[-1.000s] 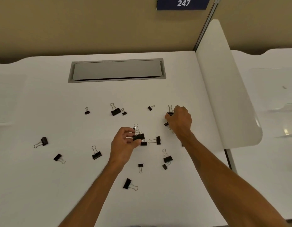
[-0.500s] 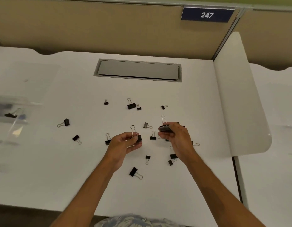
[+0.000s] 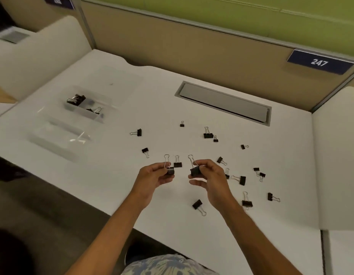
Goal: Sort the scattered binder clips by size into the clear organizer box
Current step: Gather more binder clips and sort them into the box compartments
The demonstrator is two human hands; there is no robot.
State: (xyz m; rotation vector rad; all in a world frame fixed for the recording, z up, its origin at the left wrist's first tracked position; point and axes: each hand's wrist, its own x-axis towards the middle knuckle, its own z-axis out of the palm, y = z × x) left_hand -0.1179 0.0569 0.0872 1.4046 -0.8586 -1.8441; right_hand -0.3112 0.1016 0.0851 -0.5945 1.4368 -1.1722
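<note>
Above the worktop [image 3: 112,175], the left hand [image 3: 152,176]'s grip pinches the left clip [image 3: 170,171], wire handles pointing straight up. The right hand [image 3: 213,179]'s grip holds the right clip [image 3: 195,170], handles leaning up-left. Loose clips [image 3: 207,135] scatter around; the box [image 3: 81,111] sits far left.

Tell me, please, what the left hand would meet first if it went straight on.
Probably the loose clip just beyond the left hand and its held clip, though the hand may pass above it.
</note>
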